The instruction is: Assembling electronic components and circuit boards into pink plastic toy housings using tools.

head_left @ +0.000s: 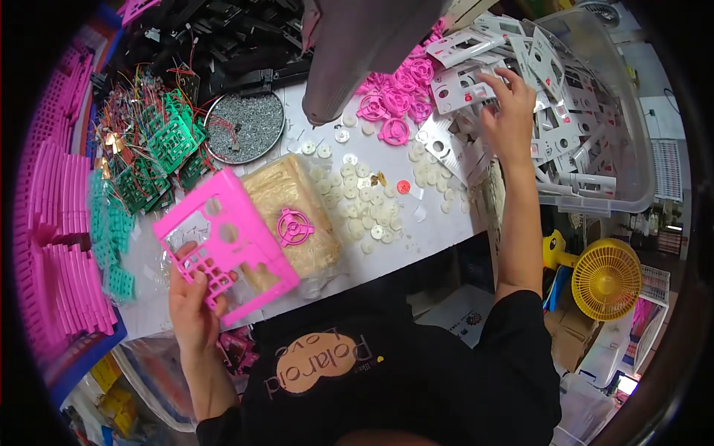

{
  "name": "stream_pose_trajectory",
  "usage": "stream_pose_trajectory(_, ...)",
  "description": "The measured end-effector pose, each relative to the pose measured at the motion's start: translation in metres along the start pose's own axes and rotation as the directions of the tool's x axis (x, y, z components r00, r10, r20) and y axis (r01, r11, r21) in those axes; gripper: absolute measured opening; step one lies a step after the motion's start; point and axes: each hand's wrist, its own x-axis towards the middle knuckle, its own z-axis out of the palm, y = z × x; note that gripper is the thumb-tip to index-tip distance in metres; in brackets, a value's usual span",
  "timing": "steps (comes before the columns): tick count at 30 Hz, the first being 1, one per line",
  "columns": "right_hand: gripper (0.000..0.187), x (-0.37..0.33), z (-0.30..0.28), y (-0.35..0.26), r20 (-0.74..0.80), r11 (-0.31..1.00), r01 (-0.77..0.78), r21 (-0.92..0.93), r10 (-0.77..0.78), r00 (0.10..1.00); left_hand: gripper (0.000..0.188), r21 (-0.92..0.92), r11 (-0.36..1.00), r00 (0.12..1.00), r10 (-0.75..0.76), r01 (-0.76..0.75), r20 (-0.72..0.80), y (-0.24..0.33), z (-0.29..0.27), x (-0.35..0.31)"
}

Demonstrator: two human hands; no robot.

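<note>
My left hand (192, 301) grips a bright pink plastic casing (253, 276) by its lower left side, near a grid of square holes. The casing is tilted and has round and odd-shaped cutouts. Just behind it lies a padded, film-wrapped tan block (305, 189), with a pink wheel-shaped ring (295, 226) on top. At the far right, my right hand (513, 111) hovers with thumb and fingers apart at the edge of a white printed panel (450, 91). Its fingertips appear to reach the panel. More such white panels (554, 141) pile up beside that hand.
Pink rings (394, 131), white discs (378, 212) and a round tray of small metal screws (245, 126) cover the table. Green circuit boards with wires (175, 137) and stacked pink casings (71, 275) are at left. A clear bin (636, 178) and yellow fan (606, 279) stand right.
</note>
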Motion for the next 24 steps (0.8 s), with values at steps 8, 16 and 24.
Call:
stream_pose_trajectory(8,0.037,0.093,0.074,0.063,0.255,0.961,0.195,-0.196,-0.142,0.956,0.054,-0.038,0.999,0.998,-0.019,0.022,0.058,-0.006,0.022,0.003)
stream_pose_trajectory(16,0.019,0.096,0.013,0.081,0.075,0.984,0.159,-0.085,-0.153,0.985,0.056,-0.187,0.978,0.996,-0.082,0.089,0.047,-0.012,0.014,-0.005)
stream_pose_trajectory(24,0.011,-0.014,-0.061,0.092,-0.24,0.672,-0.28,0.685,0.571,0.785,0.05,-0.189,0.959,0.966,-0.177,0.212,0.187,-0.006,0.027,0.012)
